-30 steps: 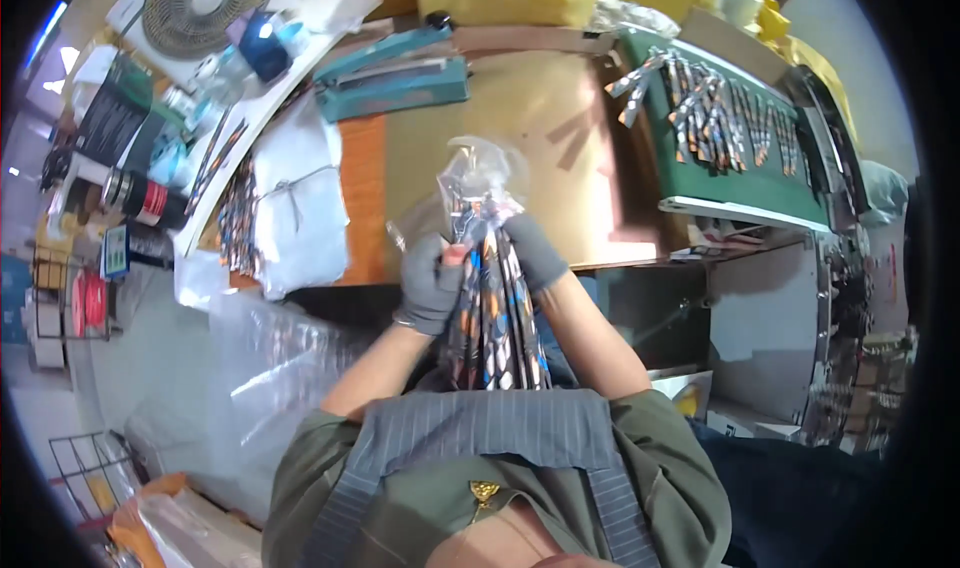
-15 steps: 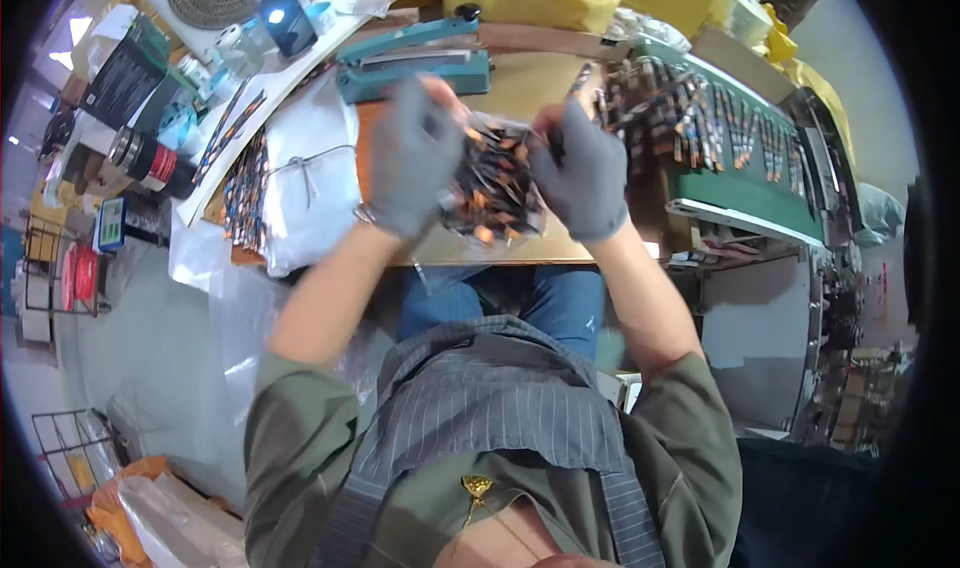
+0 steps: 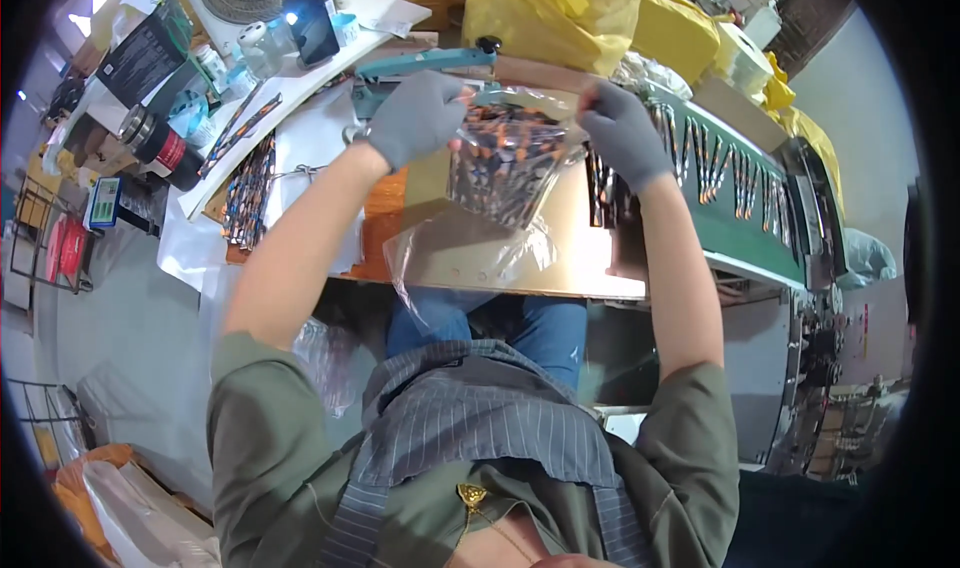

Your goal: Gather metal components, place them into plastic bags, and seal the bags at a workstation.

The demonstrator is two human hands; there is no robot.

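Head view | holding clear, wrinkled, glossy bag (image 3: 455, 226) packed with dark, orange-flecked sticks (image 3: 508, 158) | above tabletop (image 3: 590, 258) | pinching far edge between fingertips of left hand (image 3: 420, 123) at left, right hand (image 3: 627, 138) at right

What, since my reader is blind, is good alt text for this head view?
Gloved left hand and right hand hold a clear plastic bag of slim patterned pieces above a worktable; similar pieces lie on a green surface.
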